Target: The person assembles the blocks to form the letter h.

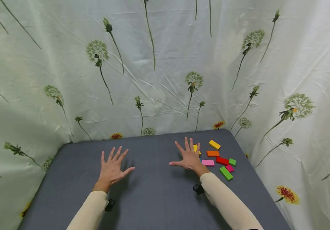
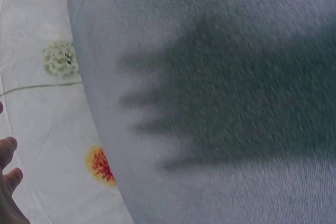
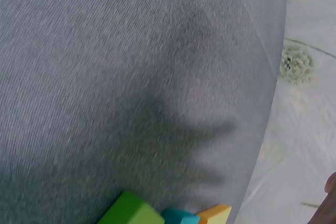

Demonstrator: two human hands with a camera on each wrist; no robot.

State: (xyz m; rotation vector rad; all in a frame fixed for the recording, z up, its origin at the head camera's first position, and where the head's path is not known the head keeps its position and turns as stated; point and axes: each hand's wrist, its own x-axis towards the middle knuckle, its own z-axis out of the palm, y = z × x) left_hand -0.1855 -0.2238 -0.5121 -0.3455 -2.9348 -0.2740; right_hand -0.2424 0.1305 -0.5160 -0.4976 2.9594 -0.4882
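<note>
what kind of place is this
Probably a makeshift recording booth, not a lived-in room: a grey table walled on three sides by a dandelion-print curtain, with only coloured blocks by the open right hand.

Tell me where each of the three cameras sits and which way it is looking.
Head: worn high, looks forward and down at the grey table, the coloured blocks, the left hand and right hand, both spread, and both sleeves.
Left wrist: looks down at the table and a hand shadow; fingertips show at the edge.
Right wrist: looks down at the table, a shadow and a green block.
All three share the table and flowered curtain.
</note>
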